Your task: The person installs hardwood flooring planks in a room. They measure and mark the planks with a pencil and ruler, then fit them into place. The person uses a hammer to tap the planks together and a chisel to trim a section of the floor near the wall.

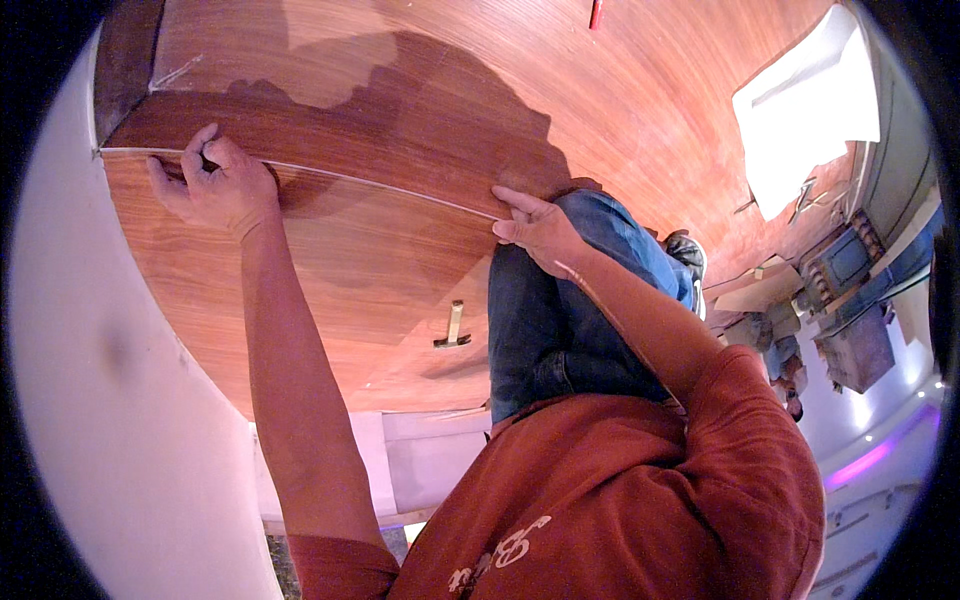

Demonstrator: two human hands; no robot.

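A thin white line or strip (380, 185) runs across the wood-grain boards (350, 260). My left hand (215, 185) rests on the board at its left end, by the wall, with bent fingers apart; any small thing under them is hard to make out. My right hand (530, 225) lies at the strip's right end beside my jeans-clad legs, index finger stretched out and thumb apart from it. A hammer (452, 335) lies on the boards below the strip, between my forearms.
A pale wall (80, 300) bounds the left side. A red pencil-like stick (596, 14) lies above, white sheets (800, 110) with some tools at upper right. Behind, on the right, are stacked furniture or boxes (855, 350) and part of another person (790, 390).
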